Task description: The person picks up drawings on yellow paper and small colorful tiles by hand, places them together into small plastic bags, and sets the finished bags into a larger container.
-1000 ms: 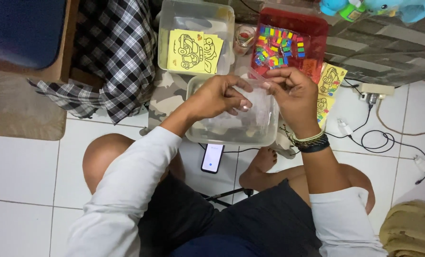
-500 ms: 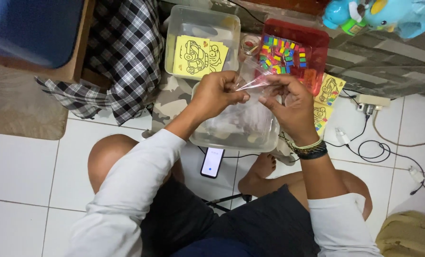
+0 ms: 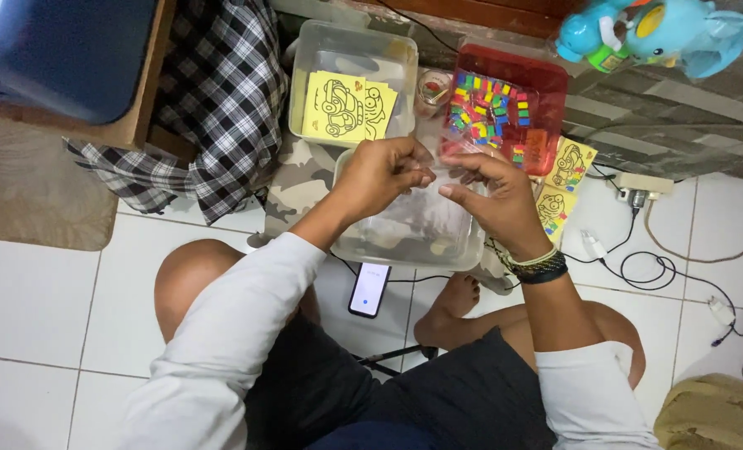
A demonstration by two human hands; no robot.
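Observation:
My left hand (image 3: 381,175) and my right hand (image 3: 494,193) meet above a clear plastic tub (image 3: 405,242) on the floor in front of my crossed legs. Both pinch a small clear plastic bag (image 3: 443,158) between thumb and fingers. The bag is thin and see-through, and what is inside it cannot be made out. Beyond my hands stands a red tray (image 3: 546,83) with several small colourful bricks. To its left is a clear tub (image 3: 313,58) holding yellow picture cards (image 3: 346,106).
A phone (image 3: 369,289) lies on the white tiles by my knee. More yellow cards (image 3: 565,179) sit right of the red tray. Cables and a power strip (image 3: 638,187) run at the right. A checked cloth (image 3: 209,100) hangs at the left, a blue toy (image 3: 646,29) at top right.
The camera has tilted, so everything sits lower in view. My hands have drawn closer together on the clear bag, holding it in front of the red tray.

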